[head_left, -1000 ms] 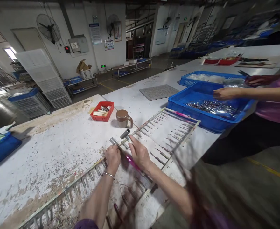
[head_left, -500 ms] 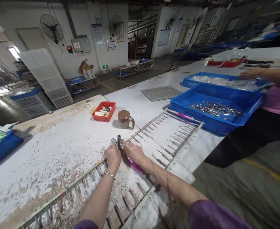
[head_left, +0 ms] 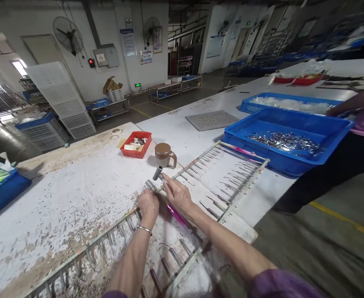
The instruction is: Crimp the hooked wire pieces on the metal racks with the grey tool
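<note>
A long metal rack (head_left: 228,174) with rows of hooks lies flat on the white, paint-flecked table (head_left: 61,194). My left hand (head_left: 147,205) is closed on the rack's near rail, next to a short grey tube (head_left: 150,185) on it. My right hand (head_left: 176,193) pinches a second grey tube (head_left: 158,172), tilted up above the rail. A pink bar (head_left: 177,215) of the rack runs under my right wrist.
A brown mug (head_left: 164,155) and a small red tray (head_left: 136,144) stand behind the rack. Two blue crates (head_left: 293,159) sit at right, one with shiny metal parts. Another person's arm (head_left: 352,101) reaches over them. A blue bin (head_left: 0,192) sits at far left.
My right hand tipped the grey tube upright at the rail, then lifted it slightly to a tilt. The other person's hand moved from the near crate to the far one.
</note>
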